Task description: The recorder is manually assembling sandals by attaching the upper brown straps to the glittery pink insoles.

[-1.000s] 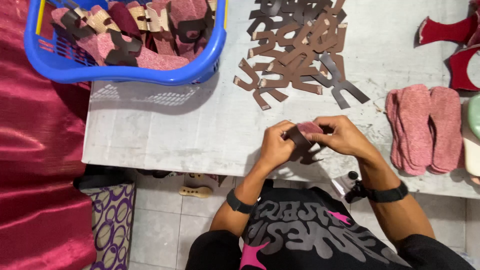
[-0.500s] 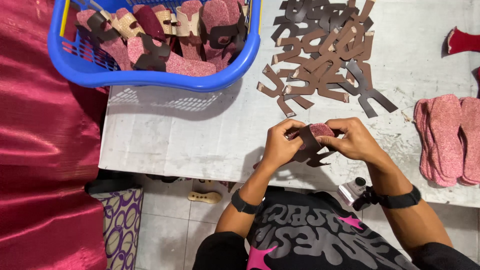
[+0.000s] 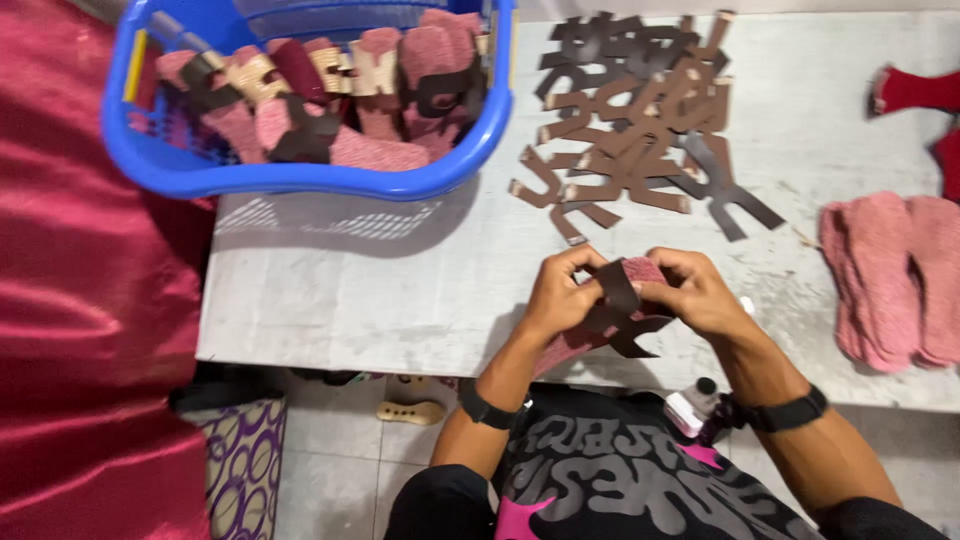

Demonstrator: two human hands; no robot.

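My left hand [image 3: 562, 293] and my right hand [image 3: 697, 293] together hold a pink sandal sole [image 3: 575, 345] with a dark brown strap piece [image 3: 622, 310] across it, just above the near edge of the white table [image 3: 400, 290]. Both hands pinch the strap against the sole. A pile of dark brown strap pieces [image 3: 640, 120] lies on the table beyond my hands. A blue plastic basket [image 3: 300, 175] at the far left holds several pink soles with straps fitted.
A stack of pink soles [image 3: 890, 275] lies at the right of the table, with red pieces [image 3: 915, 90] farther back. Red cloth [image 3: 90, 320] hangs at the left. A wooden item [image 3: 410, 410] lies on the tiled floor under the table.
The view has shifted so the basket and table sit farther right in frame. My hands stay together on the sole and strap, turning it slightly.
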